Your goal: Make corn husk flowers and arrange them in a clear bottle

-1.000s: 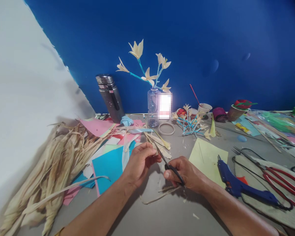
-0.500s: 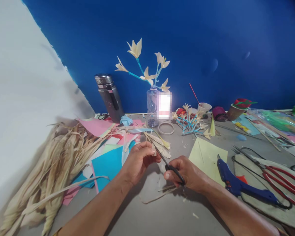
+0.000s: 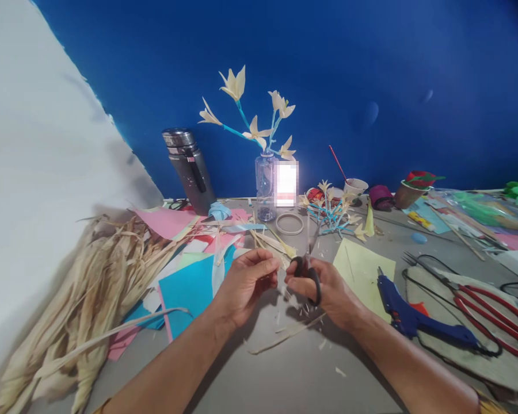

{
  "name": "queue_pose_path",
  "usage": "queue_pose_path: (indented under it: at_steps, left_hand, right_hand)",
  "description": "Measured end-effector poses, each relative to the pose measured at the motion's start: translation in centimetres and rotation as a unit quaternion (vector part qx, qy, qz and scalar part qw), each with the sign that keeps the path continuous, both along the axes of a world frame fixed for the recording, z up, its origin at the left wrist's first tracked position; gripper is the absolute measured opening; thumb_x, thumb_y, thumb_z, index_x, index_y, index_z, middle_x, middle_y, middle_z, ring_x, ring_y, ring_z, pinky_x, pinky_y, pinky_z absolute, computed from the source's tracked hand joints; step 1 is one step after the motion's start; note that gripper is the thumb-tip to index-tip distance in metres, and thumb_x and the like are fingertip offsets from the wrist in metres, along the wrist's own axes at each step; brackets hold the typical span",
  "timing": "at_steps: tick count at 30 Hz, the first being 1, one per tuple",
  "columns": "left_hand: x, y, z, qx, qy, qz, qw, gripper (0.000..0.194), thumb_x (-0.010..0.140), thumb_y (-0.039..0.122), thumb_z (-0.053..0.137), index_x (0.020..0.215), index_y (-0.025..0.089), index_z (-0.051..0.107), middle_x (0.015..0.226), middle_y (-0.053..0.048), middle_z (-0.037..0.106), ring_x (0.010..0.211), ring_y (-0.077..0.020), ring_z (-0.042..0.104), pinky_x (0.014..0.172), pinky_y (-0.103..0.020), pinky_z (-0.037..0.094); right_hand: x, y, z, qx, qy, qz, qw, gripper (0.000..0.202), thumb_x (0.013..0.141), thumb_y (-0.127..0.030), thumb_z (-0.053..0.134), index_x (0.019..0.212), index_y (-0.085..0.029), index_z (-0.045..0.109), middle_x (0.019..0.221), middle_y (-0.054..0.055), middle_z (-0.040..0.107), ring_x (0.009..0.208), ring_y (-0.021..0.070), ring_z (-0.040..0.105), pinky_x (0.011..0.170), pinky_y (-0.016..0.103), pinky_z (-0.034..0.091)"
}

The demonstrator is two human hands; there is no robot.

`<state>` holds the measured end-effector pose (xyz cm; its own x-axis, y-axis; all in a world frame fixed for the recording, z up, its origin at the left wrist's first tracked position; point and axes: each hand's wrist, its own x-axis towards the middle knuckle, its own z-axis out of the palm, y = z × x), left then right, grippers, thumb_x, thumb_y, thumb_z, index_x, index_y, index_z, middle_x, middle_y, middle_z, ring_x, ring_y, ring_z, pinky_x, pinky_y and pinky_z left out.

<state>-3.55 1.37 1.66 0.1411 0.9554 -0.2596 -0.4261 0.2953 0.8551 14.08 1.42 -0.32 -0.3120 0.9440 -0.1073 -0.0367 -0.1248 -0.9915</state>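
Black-handled scissors (image 3: pixel 311 276) are in my right hand (image 3: pixel 328 287), with fingers through the handle loops and the slightly parted blades pointing up and away. My left hand (image 3: pixel 252 282) is closed in a pinch at the middle, its fingertips close to those of my right hand. What it pinches is too small to make out. Below the hands, small pale scraps and a thin dry strip (image 3: pixel 280 340) lie on the grey table (image 3: pixel 259 385). Beyond them are cream husk pieces (image 3: pixel 276 244) and a tape ring (image 3: pixel 289 224).
Dry husks (image 3: pixel 90 299) and coloured paper (image 3: pixel 190 287) lie left. A flask (image 3: pixel 191 172) and a bottle of cream flowers (image 3: pixel 265 187) stand behind. Right are yellow paper (image 3: pixel 362 276), a blue glue gun (image 3: pixel 410 316) and red-handled scissors (image 3: pixel 496 316).
The scissors have swung from pointing at my left fingertips to pointing upward, and their blades have parted. My right fingers have come nearer my left hand. The view has shifted slightly.
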Motion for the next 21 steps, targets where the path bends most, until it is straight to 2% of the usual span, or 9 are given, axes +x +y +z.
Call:
queue_pose_path:
  at_steps: [3, 8, 12, 15, 18, 21]
  left_hand:
    - [0.6, -0.3, -0.4, -0.027, -0.024, -0.004, 0.999, 0.028, 0.059, 0.024, 0.090, 0.068, 0.014, 0.065, 0.065, 0.001, 0.062, 0.054, -0.0075, 0.054, 0.057, -0.021, 0.045]
    - [1.4, -1.0, -0.7, -0.047, -0.029, -0.018, 0.998, 0.026, 0.058, 0.019, 0.087, 0.066, 0.014, 0.062, 0.061, 0.002, 0.060, 0.053, -0.0086, 0.056, 0.057, -0.021, 0.047]
    - [1.1, -1.0, -0.5, -0.046, 0.010, -0.049, 0.998, 0.018, 0.062, 0.017, 0.078, 0.070, 0.016, 0.062, 0.064, 0.000, 0.062, 0.057, -0.0115, 0.058, 0.055, -0.022, 0.045]
    - [0.5, -0.7, -0.1, -0.018, 0.045, -0.073, 0.996, 0.011, 0.065, 0.021, 0.071, 0.074, 0.016, 0.066, 0.068, -0.003, 0.063, 0.063, -0.0153, 0.061, 0.057, -0.025, 0.046]
    - [-0.1, -0.4, 0.4, 0.038, 0.111, -0.090, 0.989, 0.011, 0.066, 0.026, 0.070, 0.068, 0.015, 0.068, 0.065, -0.003, 0.061, 0.061, -0.0148, 0.059, 0.058, -0.025, 0.044]
    - [-0.1, -0.3, 0.7, 0.075, 0.180, -0.107, 0.975, 0.007, 0.064, 0.019, 0.069, 0.059, 0.015, 0.066, 0.058, -0.001, 0.058, 0.056, -0.0120, 0.051, 0.057, -0.024, 0.040]
  right_hand:
    - [-0.4, 0.0, -0.1, 0.014, 0.020, -0.060, 0.998, 0.041, 0.062, -0.042, 0.082, 0.090, -0.016, 0.065, 0.075, 0.002, 0.063, 0.062, 0.0129, 0.052, 0.058, 0.026, 0.043]
    - [-0.4, 0.1, -0.6, 0.014, 0.036, -0.095, 0.995, 0.035, 0.064, -0.040, 0.078, 0.084, -0.016, 0.062, 0.063, -0.002, 0.054, 0.054, 0.0102, 0.044, 0.049, 0.023, 0.037]
    - [0.1, 0.3, -0.4, 0.008, 0.031, -0.078, 0.996, 0.030, 0.062, -0.037, 0.076, 0.080, -0.017, 0.063, 0.060, -0.003, 0.052, 0.052, 0.0099, 0.042, 0.047, 0.023, 0.035]
    - [0.5, 0.4, 0.1, 0.000, 0.011, -0.051, 0.999, 0.027, 0.060, -0.034, 0.075, 0.076, -0.016, 0.064, 0.060, -0.003, 0.052, 0.052, 0.0096, 0.041, 0.047, 0.023, 0.033]
    - [0.8, 0.5, 0.4, -0.006, -0.008, -0.018, 1.000, 0.024, 0.058, -0.031, 0.074, 0.074, -0.016, 0.065, 0.059, -0.003, 0.051, 0.052, 0.0094, 0.040, 0.047, 0.023, 0.030]
    - [0.9, 0.5, 0.4, -0.011, -0.015, -0.009, 1.000, 0.024, 0.059, -0.031, 0.074, 0.074, -0.015, 0.065, 0.058, -0.004, 0.051, 0.051, 0.0092, 0.040, 0.048, 0.023, 0.029]
